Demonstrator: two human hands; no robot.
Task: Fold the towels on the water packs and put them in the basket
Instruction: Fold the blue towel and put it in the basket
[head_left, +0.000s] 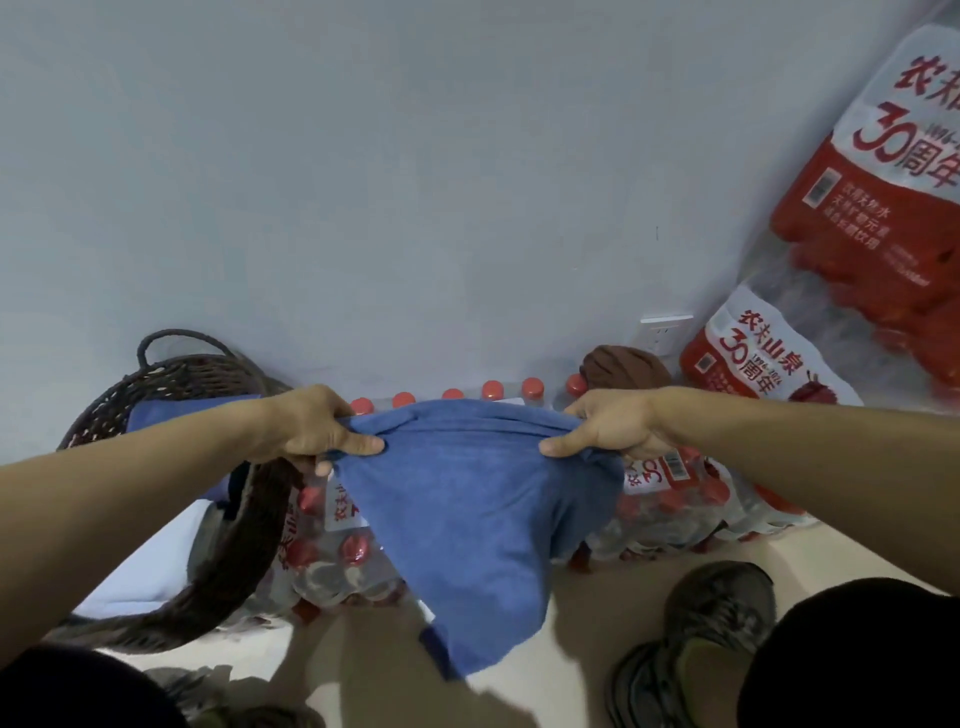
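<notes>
A blue towel (467, 509) hangs in front of me, stretched by its top edge above the water packs (670, 514). My left hand (317, 431) grips its left corner and my right hand (608, 431) grips its right corner, thumbs on the near side. The towel's lower end droops to a point over the floor. A dark woven basket (244, 540) stands at the left, leaning against the packs, with a blue folded towel (171, 413) and a white one (150, 566) inside. A brown towel (626, 369) lies bunched on the packs by the wall.
More shrink-wrapped water packs (883, 208) are stacked at the right against the grey wall (415, 182). A wall socket (665, 330) sits behind the brown towel. My shoes (696, 639) stand on the pale floor at lower right.
</notes>
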